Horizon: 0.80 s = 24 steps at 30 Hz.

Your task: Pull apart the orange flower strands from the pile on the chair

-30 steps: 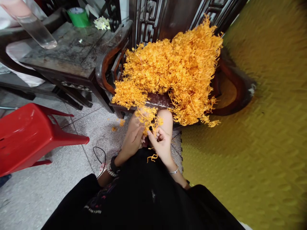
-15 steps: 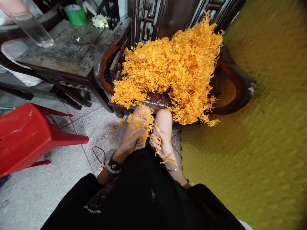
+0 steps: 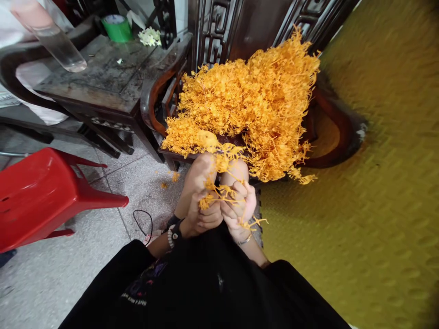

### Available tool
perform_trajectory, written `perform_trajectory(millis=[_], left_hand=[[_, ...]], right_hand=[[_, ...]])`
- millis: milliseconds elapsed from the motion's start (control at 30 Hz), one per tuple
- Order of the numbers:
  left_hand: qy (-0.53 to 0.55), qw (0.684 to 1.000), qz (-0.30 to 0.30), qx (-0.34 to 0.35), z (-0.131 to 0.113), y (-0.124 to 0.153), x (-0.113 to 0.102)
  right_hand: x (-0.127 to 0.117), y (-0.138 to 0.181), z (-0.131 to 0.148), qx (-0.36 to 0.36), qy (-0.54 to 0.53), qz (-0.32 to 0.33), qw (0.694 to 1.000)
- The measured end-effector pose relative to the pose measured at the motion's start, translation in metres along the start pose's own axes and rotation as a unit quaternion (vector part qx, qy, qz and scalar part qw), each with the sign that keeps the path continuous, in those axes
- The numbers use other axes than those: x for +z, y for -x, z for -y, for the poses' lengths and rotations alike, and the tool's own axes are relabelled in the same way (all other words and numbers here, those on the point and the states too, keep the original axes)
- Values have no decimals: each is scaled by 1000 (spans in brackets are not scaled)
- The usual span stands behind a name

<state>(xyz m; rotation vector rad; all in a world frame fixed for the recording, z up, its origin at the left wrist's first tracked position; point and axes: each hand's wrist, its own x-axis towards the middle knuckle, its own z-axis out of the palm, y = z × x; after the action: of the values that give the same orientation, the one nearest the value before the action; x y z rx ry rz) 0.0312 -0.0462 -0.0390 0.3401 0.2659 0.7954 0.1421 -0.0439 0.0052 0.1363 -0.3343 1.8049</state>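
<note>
Head view: the left hand (image 3: 202, 214) and the right hand (image 3: 240, 205) are pressed together just near of the person's knees (image 3: 206, 167). Both are clenched on one orange sprig (image 3: 219, 192), a thin, branching, plastic-looking piece. The left hand's fingers curl round its bunched end. The right hand grips the strands on the right, and a loose tip (image 3: 255, 223) pokes out near the wrist.

The sprig sits between the two fists, above the black-clothed lap. Just beyond it is the big heap (image 3: 254, 105) of the same orange pieces, piled on the seat of a dark carved chair (image 3: 151, 96).

The work looks like parting or sorting the strands by hand, and a few things would help it go well:
- Hold close to the fork, because thin stems probably snap or spring if pulled from the tips.
- Pull evenly along the strand, not sideways.
- Keep the hands over the lap so anything that breaks off lands there. A few orange crumbs (image 3: 174, 176) already lie on the speckled floor to the left.
- Keep the sprig clear of the heap's overhanging fringe, which could tangle with it.

A red stool (image 3: 41, 192) stands well apart on the left.
</note>
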Motion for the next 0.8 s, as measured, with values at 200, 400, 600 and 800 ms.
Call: perform_trajectory(millis=[200,400,600,800], left_hand=[[-79,986,-89,120,-5,-10,-6],[-260,954,-15,151,-24,16,17],[-464,857,-114,190,-35,21,34],[-604,760,-131,201,-40,14,41]], right_hand=[[1,-6,1,-15,-30,19,999],[5,-1,5,21,217,-107,970],[7,5,5,-58,352,-117,927],[11,13,5,-55,498,-122,857]])
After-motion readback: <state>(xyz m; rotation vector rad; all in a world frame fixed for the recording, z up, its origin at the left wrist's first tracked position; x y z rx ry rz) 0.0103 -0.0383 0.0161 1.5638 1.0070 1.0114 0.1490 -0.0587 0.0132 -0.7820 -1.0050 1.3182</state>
